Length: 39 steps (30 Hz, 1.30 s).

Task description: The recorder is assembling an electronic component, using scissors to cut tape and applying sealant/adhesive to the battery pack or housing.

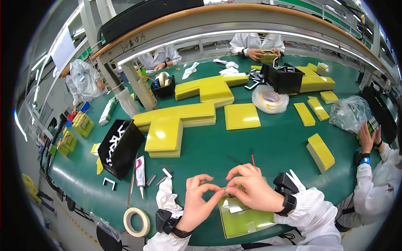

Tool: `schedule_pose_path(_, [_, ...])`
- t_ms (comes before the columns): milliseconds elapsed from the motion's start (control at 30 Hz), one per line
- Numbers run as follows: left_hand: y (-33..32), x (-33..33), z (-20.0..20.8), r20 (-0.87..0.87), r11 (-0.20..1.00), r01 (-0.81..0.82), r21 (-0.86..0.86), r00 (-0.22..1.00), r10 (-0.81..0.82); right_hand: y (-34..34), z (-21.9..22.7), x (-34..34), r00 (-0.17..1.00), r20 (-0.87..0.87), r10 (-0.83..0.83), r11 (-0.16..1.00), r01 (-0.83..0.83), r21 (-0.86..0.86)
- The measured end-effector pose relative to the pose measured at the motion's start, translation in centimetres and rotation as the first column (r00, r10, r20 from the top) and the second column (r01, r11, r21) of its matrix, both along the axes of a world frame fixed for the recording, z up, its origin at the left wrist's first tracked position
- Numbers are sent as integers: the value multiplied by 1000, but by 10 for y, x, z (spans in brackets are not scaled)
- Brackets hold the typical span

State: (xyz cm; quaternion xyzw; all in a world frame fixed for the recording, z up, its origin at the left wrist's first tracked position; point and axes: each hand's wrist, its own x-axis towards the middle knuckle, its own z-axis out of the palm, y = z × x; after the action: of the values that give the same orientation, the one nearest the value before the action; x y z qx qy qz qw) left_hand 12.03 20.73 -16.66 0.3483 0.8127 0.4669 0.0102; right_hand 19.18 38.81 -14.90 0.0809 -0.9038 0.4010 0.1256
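My left hand (pixel 199 205) and my right hand (pixel 255 190) meet near the front of the table. Thumb and forefinger of each are pinched together, almost tip to tip, on something too small to make out. Just under them lies a flat yellow-green block (pixel 245 221) with bits of clear tape and a pale patch on its face. White scissors (pixel 296 180) rest by my right wrist, partly hidden by the device strapped there. A crumpled white cloth (pixel 166 193) is beside my left hand, along with small grey strips (pixel 160 180).
Left of my hands are a glue tube (pixel 140 173), a masking tape roll (pixel 137 222) and a black bin (pixel 121 148) of white brackets. Yellow sheet stacks (pixel 163 138) stand beyond. A bagged tape roll (pixel 270 98) sits farther back. A co-worker's hands (pixel 368 136) work at right.
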Motion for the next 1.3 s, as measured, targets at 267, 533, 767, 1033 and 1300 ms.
schedule_pose_path(267, [1,4,3,5,999,35,21,999,-35,-2,4,1,1000,9,22,999,-22,-23])
schedule_pose_path(533, [-1,2,6,-35,995,-71,71,997,73,-6,7,24,998,50,28,995,-32,97])
schedule_pose_path(767, [1,-4,-8,332,999,-17,36,943,4,8,0,23,971,-112,-211,947,232,221])
schedule_pose_path(1033, [8,-3,-16,238,990,-43,-134,968,74,6,-23,26,980,-196,-41,949,100,299])
schedule_pose_path(1300, [14,1,-17,169,987,-53,-155,982,80,5,-30,28,992,-128,20,937,26,348])
